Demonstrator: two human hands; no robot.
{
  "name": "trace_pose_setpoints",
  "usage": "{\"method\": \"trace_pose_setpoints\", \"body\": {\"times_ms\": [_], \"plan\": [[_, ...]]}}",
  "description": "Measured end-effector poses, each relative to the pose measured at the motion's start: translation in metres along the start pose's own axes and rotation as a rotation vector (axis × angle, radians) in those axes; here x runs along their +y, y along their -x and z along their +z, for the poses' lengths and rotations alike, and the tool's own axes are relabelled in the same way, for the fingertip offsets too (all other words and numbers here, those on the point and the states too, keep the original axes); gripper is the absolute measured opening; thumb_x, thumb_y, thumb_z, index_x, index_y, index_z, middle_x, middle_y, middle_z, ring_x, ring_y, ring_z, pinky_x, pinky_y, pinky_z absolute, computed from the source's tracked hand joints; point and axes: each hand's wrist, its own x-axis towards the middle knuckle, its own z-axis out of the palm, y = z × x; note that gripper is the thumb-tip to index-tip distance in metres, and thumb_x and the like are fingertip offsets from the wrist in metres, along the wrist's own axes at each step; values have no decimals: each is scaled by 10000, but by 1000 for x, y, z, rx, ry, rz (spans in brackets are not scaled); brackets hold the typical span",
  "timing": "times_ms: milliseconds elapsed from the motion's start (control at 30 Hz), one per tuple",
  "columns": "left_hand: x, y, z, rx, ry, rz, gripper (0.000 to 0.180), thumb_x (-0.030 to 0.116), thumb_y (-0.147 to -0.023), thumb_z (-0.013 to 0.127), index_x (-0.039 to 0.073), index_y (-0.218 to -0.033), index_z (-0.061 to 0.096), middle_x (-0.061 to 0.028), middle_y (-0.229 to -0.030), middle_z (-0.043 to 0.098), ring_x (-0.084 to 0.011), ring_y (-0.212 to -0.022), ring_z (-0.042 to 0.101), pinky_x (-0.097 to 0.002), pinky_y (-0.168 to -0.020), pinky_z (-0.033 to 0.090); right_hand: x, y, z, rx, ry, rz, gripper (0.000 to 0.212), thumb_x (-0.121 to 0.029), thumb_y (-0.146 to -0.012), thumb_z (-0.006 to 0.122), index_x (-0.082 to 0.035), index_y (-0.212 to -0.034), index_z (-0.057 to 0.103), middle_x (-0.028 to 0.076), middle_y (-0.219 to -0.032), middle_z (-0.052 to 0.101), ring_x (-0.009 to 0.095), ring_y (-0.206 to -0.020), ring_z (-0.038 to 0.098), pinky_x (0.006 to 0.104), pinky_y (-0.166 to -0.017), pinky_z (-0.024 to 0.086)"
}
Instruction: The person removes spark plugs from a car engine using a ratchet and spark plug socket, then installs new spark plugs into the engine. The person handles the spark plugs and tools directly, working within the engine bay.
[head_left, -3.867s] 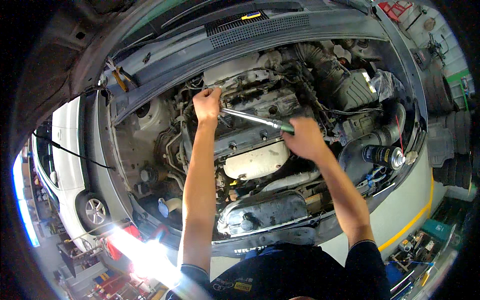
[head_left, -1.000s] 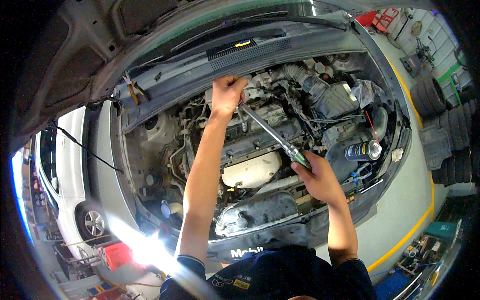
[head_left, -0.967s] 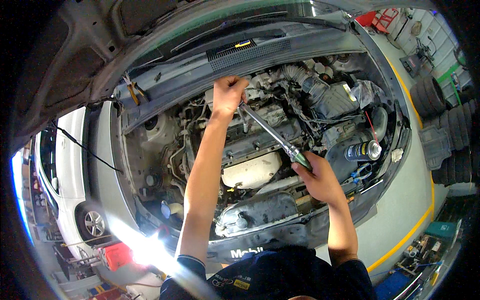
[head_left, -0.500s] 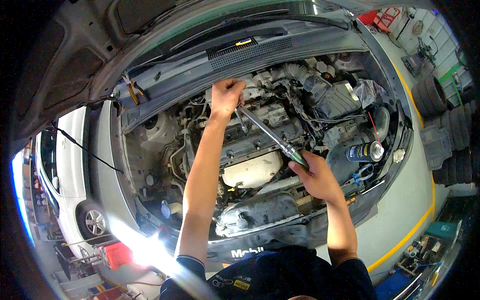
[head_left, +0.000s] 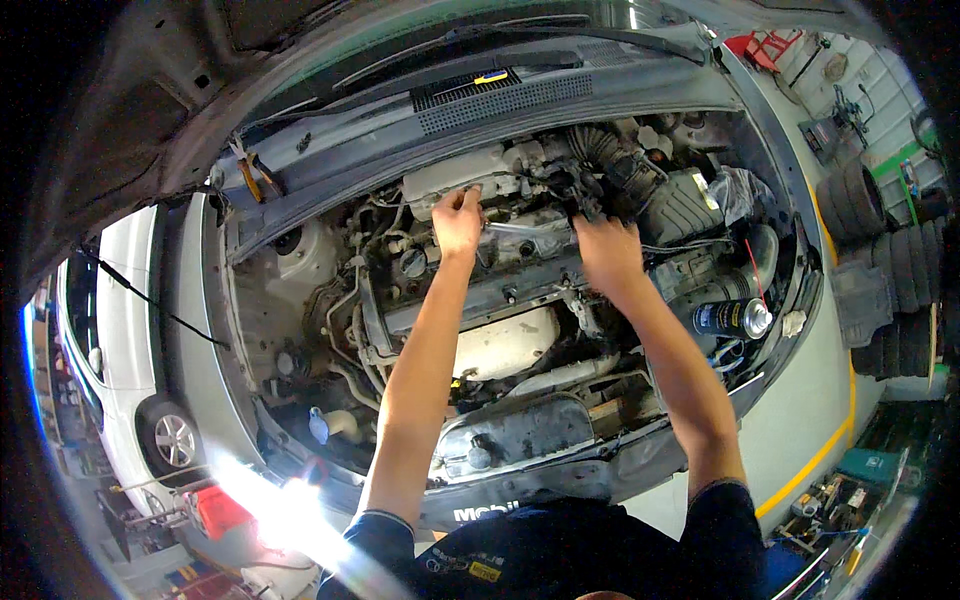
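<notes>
Over the engine in the open bay, a silver ratchet wrench lies almost level between my two hands. My left hand is closed around its head end, above the valve cover; the fingers hide the head itself. On the other end is my right hand, wrapped over the handle so that the grip is covered. Whether a socket below the head sits on a fastener cannot be made out. A pale heat shield lies nearer to me, between my forearms.
A black spray can with a red straw rests at the right of the bay. Two pairs of pliers lie on the left cowl edge. A support rod crosses at left. Tyres stand on the floor at right.
My right hand has swung the wrench handle away from me, toward the windshield, so the tool now lies crosswise. My left hand has shifted slightly nearer and stays at the head end.
</notes>
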Motion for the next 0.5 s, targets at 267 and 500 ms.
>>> {"method": "trace_pose_setpoints", "body": {"times_ms": [267, 500], "plan": [[-7, -4, 2, 193, -222, 17, 342, 242, -928, 717, -51, -761, 664, -98, -665, 645, -161, -611, 532, -381, -628, 464, -29, -68, 8, 47, 145, -288, 268, -138, -806, 713, -7, -1038, 683, 153, -970, 723, 366, -953, 701, 550, -1030, 503], [-5, -25, -14, -345, -213, -26, 298, 217, -905, 711, -10, -725, 639, -53, -619, 571, -159, -575, 522, -379, -575, 422, -69, -3, -16, -436, -174, -66, 195, -107, -866, 617, -10, -994, 728, 167, -1000, 765, 357, -974, 746, 546, -872, 589]]}}
